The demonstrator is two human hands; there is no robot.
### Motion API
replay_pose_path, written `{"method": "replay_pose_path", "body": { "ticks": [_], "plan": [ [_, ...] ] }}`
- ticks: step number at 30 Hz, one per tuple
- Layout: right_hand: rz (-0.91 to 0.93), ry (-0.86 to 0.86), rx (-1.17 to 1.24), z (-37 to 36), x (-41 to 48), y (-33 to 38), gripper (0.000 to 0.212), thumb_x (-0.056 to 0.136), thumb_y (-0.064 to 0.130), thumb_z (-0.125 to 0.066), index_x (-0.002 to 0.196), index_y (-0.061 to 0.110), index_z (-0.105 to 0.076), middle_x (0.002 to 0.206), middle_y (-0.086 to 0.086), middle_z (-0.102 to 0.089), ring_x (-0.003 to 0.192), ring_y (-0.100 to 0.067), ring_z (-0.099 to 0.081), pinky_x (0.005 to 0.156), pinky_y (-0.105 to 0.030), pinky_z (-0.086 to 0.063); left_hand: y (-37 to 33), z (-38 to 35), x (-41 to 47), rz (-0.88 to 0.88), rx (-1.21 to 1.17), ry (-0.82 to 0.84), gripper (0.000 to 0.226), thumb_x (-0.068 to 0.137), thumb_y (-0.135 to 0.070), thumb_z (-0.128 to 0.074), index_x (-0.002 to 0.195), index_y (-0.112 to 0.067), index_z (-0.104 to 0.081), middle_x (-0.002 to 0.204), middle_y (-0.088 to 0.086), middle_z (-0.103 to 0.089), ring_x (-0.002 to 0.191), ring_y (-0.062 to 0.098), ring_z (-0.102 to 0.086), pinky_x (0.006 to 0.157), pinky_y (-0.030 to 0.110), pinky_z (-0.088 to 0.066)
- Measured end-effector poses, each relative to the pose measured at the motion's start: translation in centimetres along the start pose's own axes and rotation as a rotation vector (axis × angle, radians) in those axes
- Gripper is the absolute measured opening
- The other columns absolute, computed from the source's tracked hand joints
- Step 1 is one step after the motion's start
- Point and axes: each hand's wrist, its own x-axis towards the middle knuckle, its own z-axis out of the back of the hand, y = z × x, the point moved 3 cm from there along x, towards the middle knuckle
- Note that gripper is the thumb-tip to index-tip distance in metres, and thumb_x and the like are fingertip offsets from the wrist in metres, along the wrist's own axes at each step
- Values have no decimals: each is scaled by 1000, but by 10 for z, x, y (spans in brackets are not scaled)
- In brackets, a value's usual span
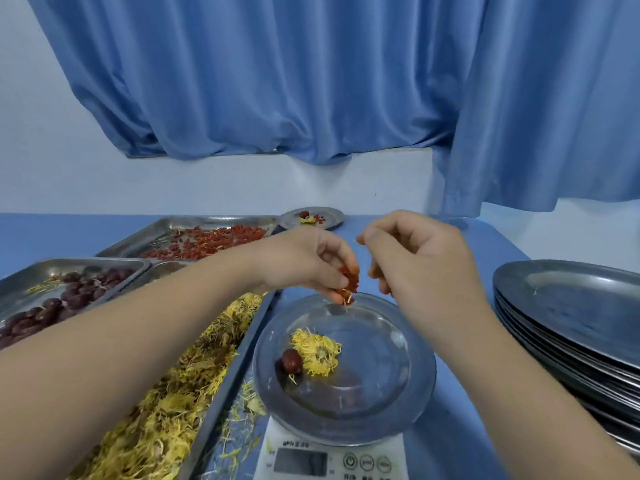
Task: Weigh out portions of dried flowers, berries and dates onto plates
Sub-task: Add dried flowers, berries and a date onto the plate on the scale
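Note:
A steel plate [391, 382] stands on a white scale [332, 460] at the bottom middle. On the plate lie one dried yellow flower [317, 355] and one dark red date [291, 362]. My left hand [304, 263] hovers over the plate's far rim and pinches a cluster of red berries [349, 284]. My right hand [419, 258] hangs just to the right of it, fingers curled downward; whether it holds any berries I cannot tell. To the left are trays of yellow flowers [194, 382], dates [69, 296] and berries [207, 242].
A stack of empty steel plates [575, 317] sits at the right edge. A filled plate [313, 218] stands at the back by the wall. Loose petals litter the blue tabletop [460, 431] beside the scale. A blue curtain hangs behind.

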Motion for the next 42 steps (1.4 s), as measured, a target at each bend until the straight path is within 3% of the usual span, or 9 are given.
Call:
{"method": "replay_pose_path", "body": {
  "ticks": [5, 9, 12, 16, 22, 25, 31, 38, 42],
  "plan": [
    [-81, -51, -138, 26, -45, -35, 18, 83, 17, -61, 66, 16, -62, 62, -12, -56, 53, -12, -47, 51, -24, -40, 5, -23, 4, 70, 169, 76, 24, 92, 9, -54, 106, -5, -66, 93, 11, -74, 80, 16, -70, 80, 28, -58],
    [-31, -70, -263, 31, -68, -54, 20, 83, 15, -61, 64, 21, -60, 55, 1, -52, 49, -6, -43, 47, -14, -34, 6, -26, 4, 69, 326, 9, 24, 90, 0, -60, 102, -18, -70, 84, -9, -74, 75, 4, -69, 73, 21, -55],
    [32, -77, -410, 34, -77, -62, 18, 85, 18, -61, 68, 24, -60, 62, 9, -57, 55, -10, -49, 51, -21, -39, 4, -26, -1, 38, 403, -49, 21, 87, -5, -66, 96, -23, -72, 76, -17, -73, 73, 0, -68, 67, 12, -50],
    [102, -48, -507, 32, -82, -63, 15, 86, 22, -59, 70, 24, -58, 63, 16, -56, 58, -11, -50, 53, -27, -41, 10, -26, -8, 9, 411, -139, 17, 85, -10, -71, 92, -25, -72, 84, -14, -73, 76, 6, -71, 64, 11, -51],
    [127, -11, -492, 29, -83, -61, 12, 85, 22, -58, 73, 23, -59, 58, 16, -54, 54, -10, -47, 53, -32, -45, 17, -29, -14, -24, 413, -238, 13, 80, -21, -79, 86, -28, -71, 79, -11, -70, 66, -1, -66, 57, 7, -44],
    [117, -4, -486, 31, -81, -62, 12, 86, 23, -57, 73, 23, -60, 61, 21, -54, 53, -9, -46, 53, -32, -45, 16, -28, -15, -7, 398, -232, 10, 84, -19, -75, 90, -25, -71, 77, -12, -72, 72, 3, -69, 61, 7, -47],
    [99, -7, -494, 33, -79, -66, 14, 86, 24, -56, 73, 23, -59, 61, 23, -54, 53, -8, -46, 52, -30, -43, 8, -25, -16, -1, 425, -163, 16, 88, -9, -68, 98, -20, -72, 92, -7, -75, 85, 7, -71, 78, 17, -55],
    [108, -6, -514, 31, -78, -69, 13, 87, 26, -56, 74, 24, -58, 64, 24, -55, 56, -10, -48, 50, -28, -41, 9, -21, -13, 6, 436, -141, 17, 85, -13, -72, 97, -24, -71, 88, -10, -74, 82, 4, -70, 69, 9, -50],
    [120, -12, -525, 32, -80, -70, 15, 87, 24, -57, 72, 26, -58, 64, 22, -55, 58, -10, -50, 49, -24, -39, 13, -17, -11, 8, 362, -150, 19, 84, -13, -73, 98, -26, -72, 87, -10, -73, 81, 7, -71, 71, 13, -53]
  ]
}}
